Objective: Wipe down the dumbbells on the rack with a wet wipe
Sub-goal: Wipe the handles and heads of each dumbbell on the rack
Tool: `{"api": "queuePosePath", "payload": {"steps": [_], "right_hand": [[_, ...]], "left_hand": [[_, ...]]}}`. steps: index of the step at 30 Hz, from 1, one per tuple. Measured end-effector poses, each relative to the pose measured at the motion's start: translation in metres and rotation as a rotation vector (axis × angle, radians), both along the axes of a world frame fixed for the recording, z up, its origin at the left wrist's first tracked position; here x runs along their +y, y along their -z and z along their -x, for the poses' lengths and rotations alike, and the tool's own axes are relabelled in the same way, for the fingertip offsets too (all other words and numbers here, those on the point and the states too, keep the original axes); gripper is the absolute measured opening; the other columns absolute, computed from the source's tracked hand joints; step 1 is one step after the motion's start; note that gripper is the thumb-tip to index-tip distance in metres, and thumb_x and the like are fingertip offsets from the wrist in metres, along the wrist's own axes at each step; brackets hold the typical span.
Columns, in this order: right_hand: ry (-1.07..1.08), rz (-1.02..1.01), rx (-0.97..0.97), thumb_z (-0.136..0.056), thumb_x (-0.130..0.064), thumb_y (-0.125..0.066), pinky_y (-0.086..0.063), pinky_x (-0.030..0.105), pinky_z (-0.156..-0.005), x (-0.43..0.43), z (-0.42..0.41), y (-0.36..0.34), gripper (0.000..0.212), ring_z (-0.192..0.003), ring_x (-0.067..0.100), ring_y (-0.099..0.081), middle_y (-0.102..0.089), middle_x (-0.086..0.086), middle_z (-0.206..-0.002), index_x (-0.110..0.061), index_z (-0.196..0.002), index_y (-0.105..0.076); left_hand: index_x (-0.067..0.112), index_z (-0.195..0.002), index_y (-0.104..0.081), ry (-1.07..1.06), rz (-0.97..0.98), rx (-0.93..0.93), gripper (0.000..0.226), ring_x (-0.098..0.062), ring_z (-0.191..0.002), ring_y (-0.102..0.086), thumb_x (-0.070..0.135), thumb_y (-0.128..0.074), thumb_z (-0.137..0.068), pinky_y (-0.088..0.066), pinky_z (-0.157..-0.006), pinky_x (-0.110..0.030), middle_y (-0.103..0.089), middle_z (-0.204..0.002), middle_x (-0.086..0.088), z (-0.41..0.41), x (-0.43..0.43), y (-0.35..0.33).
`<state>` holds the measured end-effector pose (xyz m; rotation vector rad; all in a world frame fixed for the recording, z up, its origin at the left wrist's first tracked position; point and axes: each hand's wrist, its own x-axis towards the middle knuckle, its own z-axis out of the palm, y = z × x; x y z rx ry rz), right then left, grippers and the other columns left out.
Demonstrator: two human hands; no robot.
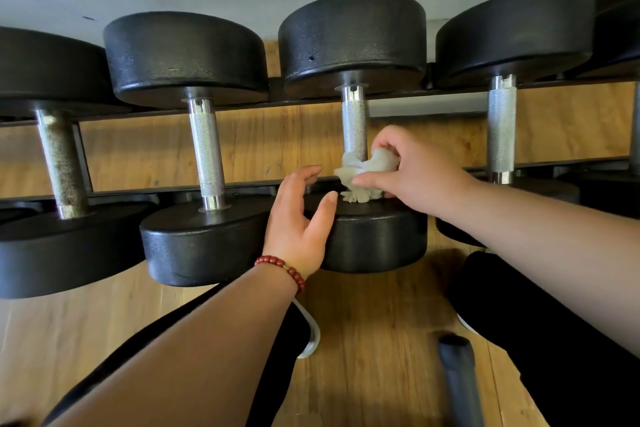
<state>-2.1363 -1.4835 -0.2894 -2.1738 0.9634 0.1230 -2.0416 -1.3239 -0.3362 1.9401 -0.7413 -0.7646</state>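
So the right hand pinches the bunched wet wipe round the handle of the third dumbbell, near the rack's front rail. The left hand is open, resting on its front head. I reckon the knurling could shred the wipe, or the dumbbell could roll.
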Motion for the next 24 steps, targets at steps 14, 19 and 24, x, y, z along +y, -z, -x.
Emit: {"api": "queuePosePath", "payload": {"steps": [14, 19, 24], "right_hand": [[-0.056, -0.139, -0.077, -0.078, -0.038, -0.077, -0.054, 0.021, -0.053, -0.011, -0.008, 0.010, 0.034, -0.060, 0.008, -0.067, -0.065, -0.005, -0.084, -0.026, -0.091, -0.048], [-0.367, 0.298, -0.261, -0.081, -0.031, -0.074, -0.041, 0.016, -0.076, -0.016, 0.003, 0.015, 0.038, -0.096, 0.014, -0.051, -0.051, -0.005, -0.108, -0.020, -0.113, -0.058], [-1.063, 0.607, -0.304, -0.098, -0.032, -0.041, -0.036, 0.047, -0.110, -0.040, -0.002, 0.027, 0.040, -0.138, 0.025, -0.040, -0.052, 0.000, -0.143, -0.020, -0.131, -0.061]], "left_hand": [[0.041, -0.123, -0.041, 0.009, 0.031, 0.003, 0.036, 0.020, -0.114, -0.042, 0.042, -0.048, -0.088, -0.034, -0.093, -0.006, -0.045, -0.119, 0.030, 0.000, 0.000, 0.001], [0.046, -0.120, -0.040, 0.015, 0.045, -0.017, 0.035, 0.020, -0.115, -0.042, 0.049, -0.048, -0.086, -0.031, -0.093, 0.001, -0.045, -0.120, 0.030, -0.001, 0.000, 0.001], [0.038, -0.127, -0.041, 0.012, 0.037, 0.001, 0.041, 0.017, -0.118, -0.042, 0.046, -0.048, -0.087, -0.031, -0.094, 0.000, -0.047, -0.125, 0.023, 0.000, 0.001, 0.002]]}}
